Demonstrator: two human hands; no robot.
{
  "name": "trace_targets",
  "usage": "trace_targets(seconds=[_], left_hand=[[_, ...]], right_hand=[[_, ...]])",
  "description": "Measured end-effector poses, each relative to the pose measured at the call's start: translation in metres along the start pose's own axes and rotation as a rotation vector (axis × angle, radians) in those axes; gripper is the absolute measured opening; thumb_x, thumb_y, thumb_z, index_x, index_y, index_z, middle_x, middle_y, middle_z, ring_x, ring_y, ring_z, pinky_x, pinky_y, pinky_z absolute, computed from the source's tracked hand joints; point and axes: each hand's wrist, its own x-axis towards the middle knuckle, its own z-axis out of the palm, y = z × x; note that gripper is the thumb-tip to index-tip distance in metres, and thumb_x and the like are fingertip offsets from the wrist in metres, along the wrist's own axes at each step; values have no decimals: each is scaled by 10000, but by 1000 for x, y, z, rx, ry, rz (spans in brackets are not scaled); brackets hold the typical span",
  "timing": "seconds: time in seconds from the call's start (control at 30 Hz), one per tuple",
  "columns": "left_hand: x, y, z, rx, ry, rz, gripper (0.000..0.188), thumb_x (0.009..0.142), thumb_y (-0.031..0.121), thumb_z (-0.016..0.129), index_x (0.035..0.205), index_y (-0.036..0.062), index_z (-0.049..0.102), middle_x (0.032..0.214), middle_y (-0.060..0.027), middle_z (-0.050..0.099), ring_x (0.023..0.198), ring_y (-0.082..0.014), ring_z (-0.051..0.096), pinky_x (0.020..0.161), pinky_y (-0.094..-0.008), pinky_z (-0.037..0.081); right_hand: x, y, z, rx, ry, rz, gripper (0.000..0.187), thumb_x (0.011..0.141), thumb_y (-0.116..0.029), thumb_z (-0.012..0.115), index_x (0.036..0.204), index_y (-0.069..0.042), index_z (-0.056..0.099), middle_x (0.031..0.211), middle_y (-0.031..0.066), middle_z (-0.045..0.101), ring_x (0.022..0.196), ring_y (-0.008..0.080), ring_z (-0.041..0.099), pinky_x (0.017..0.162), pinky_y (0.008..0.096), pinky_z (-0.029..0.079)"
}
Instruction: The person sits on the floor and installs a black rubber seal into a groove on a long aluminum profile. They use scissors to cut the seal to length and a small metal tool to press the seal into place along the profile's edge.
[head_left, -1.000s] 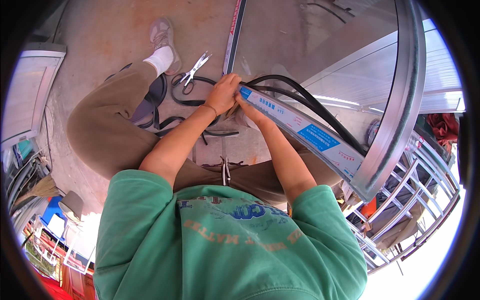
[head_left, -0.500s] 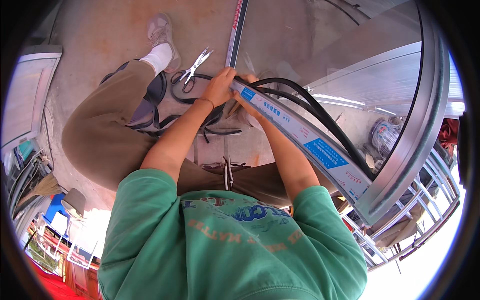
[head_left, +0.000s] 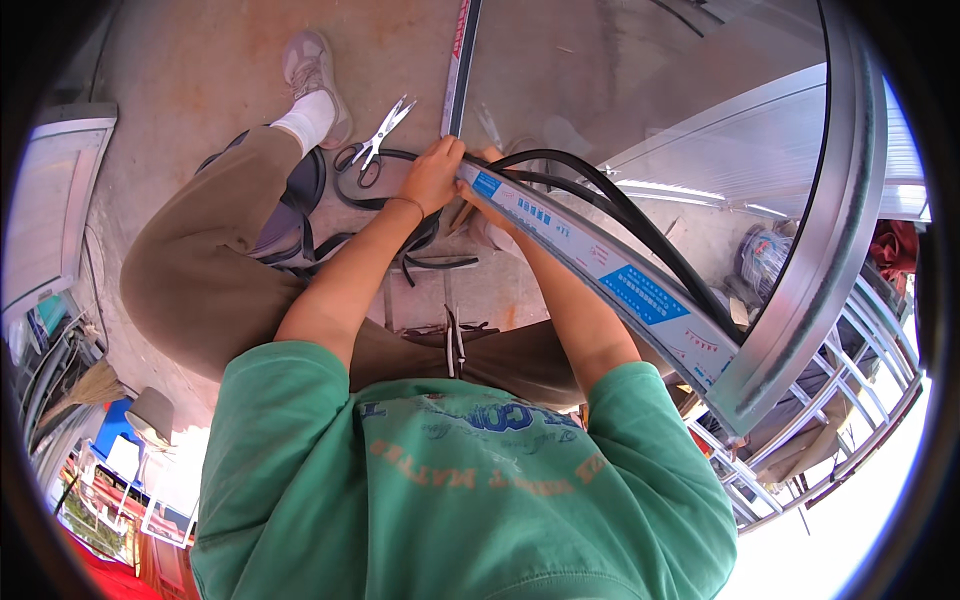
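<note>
Open floor (head_left: 395, 50) lies left of the blue-and-white-filmed frame (head_left: 605, 260); left hand (head_left: 432, 180) and right hand (head_left: 486, 206) grip its corner.

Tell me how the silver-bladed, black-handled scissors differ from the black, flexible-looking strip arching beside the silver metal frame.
The scissors lie on the floor, blades spread; the strip arches beside the frame. The scissors have straight silver blades; the strip is curved and black. The strip looks longer than the scissors. Both show black, the scissors only on their handles.
</note>
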Motion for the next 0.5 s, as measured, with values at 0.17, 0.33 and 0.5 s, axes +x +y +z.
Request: trace_targets(seconds=[0.17,0.33,0.5], left_hand=[[26,6,-13,90,-22,-2,284,812,5,721,1060,25,585,1102,-130,651,1017,-355,651,858,-443,539],[57,130,-102,-539,-31,47,153,979,176,676,1010,27,657,962,-60,683,839,-178,651,780,-333,536],[49,145,-111,-457,-57,175,154,990,195,687,1014,44,665,957,-23,658,856,-129,635,786,-297,547]], right_hand=[[-7,-39,-51,120,53,0,349,940,-128,677,1267,-8,649,1173,185,711,1063,273,676,923,388,537],[-26,-84,-110,300,114,17,329,962,-125,655,1267,-3,656,1177,183,715,1057,271,673,922,391,540],[-52,-96,-128,395,120,91,312,983,-123,633,1268,2,664,1181,180,719,1052,268,670,920,394,542]])
